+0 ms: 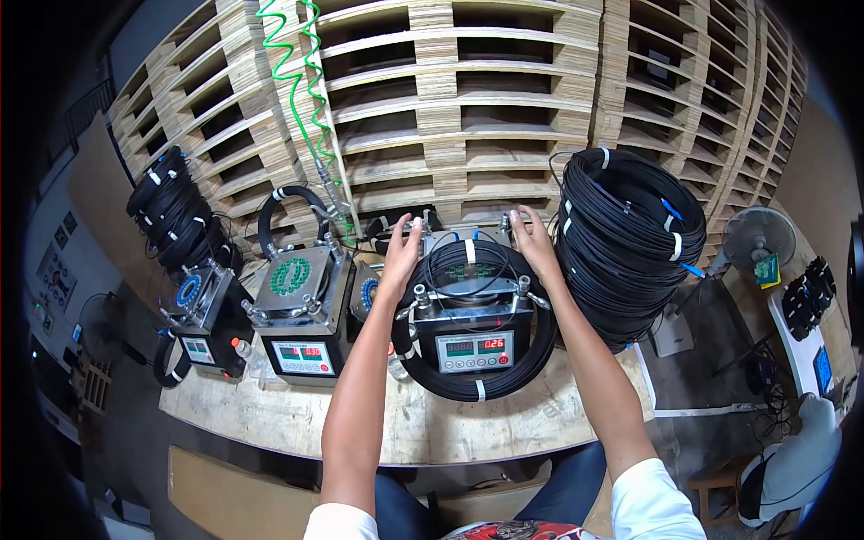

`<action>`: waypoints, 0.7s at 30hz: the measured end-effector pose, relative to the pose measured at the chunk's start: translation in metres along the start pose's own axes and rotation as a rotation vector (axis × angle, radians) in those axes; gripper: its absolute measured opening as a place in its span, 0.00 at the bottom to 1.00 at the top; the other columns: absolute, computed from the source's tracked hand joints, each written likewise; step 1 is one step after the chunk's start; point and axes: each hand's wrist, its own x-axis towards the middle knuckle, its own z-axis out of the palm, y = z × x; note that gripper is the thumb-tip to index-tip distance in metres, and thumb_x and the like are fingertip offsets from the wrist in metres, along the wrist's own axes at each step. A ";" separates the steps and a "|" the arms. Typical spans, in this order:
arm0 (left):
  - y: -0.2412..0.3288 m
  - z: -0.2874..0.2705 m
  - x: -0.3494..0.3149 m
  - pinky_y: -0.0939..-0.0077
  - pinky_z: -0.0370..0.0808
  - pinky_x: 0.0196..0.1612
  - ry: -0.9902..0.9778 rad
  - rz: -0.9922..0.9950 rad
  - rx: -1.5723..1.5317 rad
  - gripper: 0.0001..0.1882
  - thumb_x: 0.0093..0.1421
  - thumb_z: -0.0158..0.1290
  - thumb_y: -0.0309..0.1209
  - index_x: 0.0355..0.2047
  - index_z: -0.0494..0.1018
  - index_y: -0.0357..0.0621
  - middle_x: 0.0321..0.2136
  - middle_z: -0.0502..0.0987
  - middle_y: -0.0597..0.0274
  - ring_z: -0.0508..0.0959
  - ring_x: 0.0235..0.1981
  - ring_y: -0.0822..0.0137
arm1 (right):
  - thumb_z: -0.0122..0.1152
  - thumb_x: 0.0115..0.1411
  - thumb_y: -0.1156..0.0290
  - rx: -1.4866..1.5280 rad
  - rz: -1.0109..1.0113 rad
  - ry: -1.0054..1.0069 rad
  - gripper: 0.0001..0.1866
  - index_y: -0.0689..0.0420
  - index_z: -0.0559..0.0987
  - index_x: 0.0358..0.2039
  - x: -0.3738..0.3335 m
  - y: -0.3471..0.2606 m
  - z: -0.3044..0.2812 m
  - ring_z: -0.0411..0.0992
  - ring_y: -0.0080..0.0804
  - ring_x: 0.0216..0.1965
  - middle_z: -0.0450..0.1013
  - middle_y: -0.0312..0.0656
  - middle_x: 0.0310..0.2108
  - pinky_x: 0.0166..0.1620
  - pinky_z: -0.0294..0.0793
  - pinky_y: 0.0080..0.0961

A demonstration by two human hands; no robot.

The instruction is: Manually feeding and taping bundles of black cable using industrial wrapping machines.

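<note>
A black box-shaped machine point(481, 317) with a metal top and a lit red-and-green display stands right in front of me. A large coil of black cable point(480, 389), banded with white ties, hangs round it. Thinner cable loops cross its top, over a ring of green-tipped parts point(470, 270). My left hand point(402, 255) reaches to the far left corner of the machine, fingers stretched and apart beside a metal post. My right hand point(535, 245) does likewise at the far right post point(507, 225). Whether the fingertips touch the posts is hard to make out. Neither hand visibly holds anything.
Two similar machines point(303, 353) point(203, 346) stand to the left on the wooden table point(297, 414), small bottles between them. A tall stack of black cable coils point(621, 261) rises at right, another point(180, 216) at far left. Wooden pallets point(441, 85) wall the back; green coiled hoses point(297, 99) hang there.
</note>
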 end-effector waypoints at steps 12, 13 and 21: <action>-0.005 -0.001 0.003 0.74 0.74 0.39 0.048 -0.041 -0.069 0.41 0.63 0.52 0.57 0.69 0.53 0.51 0.50 0.71 0.50 0.74 0.43 0.67 | 0.54 0.67 0.48 0.181 -0.020 -0.028 0.29 0.55 0.68 0.59 -0.002 -0.002 0.000 0.71 0.23 0.23 0.73 0.42 0.31 0.28 0.72 0.20; -0.004 -0.001 0.001 0.74 0.74 0.39 0.049 -0.043 -0.069 0.41 0.63 0.52 0.57 0.69 0.53 0.51 0.50 0.71 0.50 0.74 0.43 0.67 | 0.54 0.67 0.48 0.192 0.011 -0.004 0.30 0.56 0.68 0.59 -0.005 -0.004 0.000 0.71 0.23 0.22 0.73 0.42 0.32 0.27 0.72 0.20; -0.004 -0.004 0.003 0.78 0.69 0.40 -0.071 -0.019 -0.022 0.38 0.65 0.48 0.58 0.68 0.57 0.51 0.49 0.72 0.56 0.71 0.42 0.71 | 0.54 0.66 0.45 0.064 0.029 -0.026 0.32 0.60 0.70 0.58 -0.003 -0.005 -0.001 0.69 0.23 0.21 0.72 0.42 0.29 0.27 0.71 0.20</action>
